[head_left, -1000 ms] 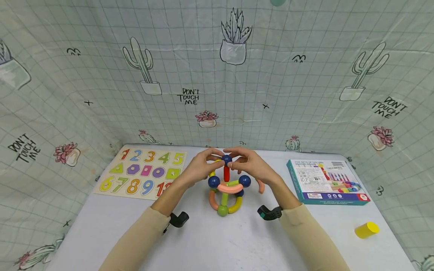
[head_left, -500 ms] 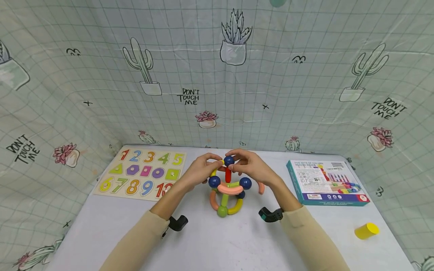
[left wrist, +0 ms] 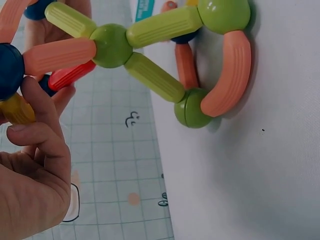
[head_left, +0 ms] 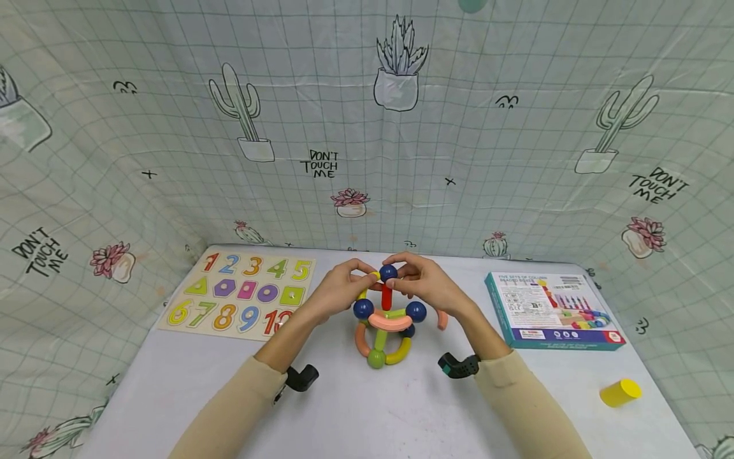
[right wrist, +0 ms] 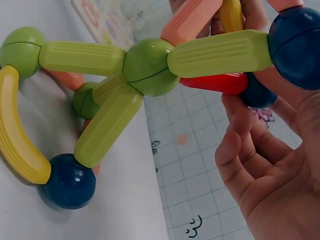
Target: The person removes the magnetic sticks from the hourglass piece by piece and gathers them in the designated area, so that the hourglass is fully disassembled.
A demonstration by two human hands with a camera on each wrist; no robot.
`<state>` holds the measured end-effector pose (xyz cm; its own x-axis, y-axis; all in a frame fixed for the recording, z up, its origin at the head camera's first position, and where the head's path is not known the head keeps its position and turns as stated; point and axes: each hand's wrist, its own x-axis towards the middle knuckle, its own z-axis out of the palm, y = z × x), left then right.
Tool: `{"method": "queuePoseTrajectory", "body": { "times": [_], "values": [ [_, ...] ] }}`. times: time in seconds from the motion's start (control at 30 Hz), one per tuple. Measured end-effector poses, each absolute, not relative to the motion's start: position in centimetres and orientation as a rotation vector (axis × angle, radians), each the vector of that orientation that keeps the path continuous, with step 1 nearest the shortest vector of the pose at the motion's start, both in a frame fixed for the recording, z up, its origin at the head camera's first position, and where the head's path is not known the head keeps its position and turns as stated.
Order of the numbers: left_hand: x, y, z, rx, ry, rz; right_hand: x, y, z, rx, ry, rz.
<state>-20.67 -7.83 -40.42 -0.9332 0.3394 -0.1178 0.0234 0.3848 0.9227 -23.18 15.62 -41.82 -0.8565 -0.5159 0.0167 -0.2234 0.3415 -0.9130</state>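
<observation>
A magnetic rod-and-ball structure stands mid-table, with a green ball (right wrist: 152,66) at its hub and green rods leading down to a ring of balls and curved rods. Above the hub rises a red rod (head_left: 387,297), topped by a dark blue ball (head_left: 388,272). My right hand (head_left: 430,285) pinches that ball between thumb and fingers. With my left hand (head_left: 342,288) I pinch a yellow curved rod (left wrist: 19,109) that meets a blue ball (left wrist: 7,72) at the structure's left. A salmon curved rod (head_left: 390,322) spans the front between two blue balls. Fingers partly hide the top.
On the left lies a number and shape puzzle board (head_left: 241,293). A toy box (head_left: 553,309) lies at the right, with a yellow cylinder (head_left: 620,393) in front of it. Close by my right wrist is a salmon curved rod (head_left: 442,319). A patterned cloth hangs behind the table.
The top blue ball has shifted slightly right with my right hand. My left fingers, earlier at that ball, now sit just left of it on the yellow curved rod.
</observation>
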Motion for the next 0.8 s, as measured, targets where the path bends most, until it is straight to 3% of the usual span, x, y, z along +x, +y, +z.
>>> {"method": "queuePoseTrajectory", "body": {
  "times": [0.8],
  "values": [
    [-20.25, -7.62, -40.05, 0.317, 2.372, 1.565, -22.97, 15.68, -41.97, -0.692, 2.401, -1.53]
  ]
}}
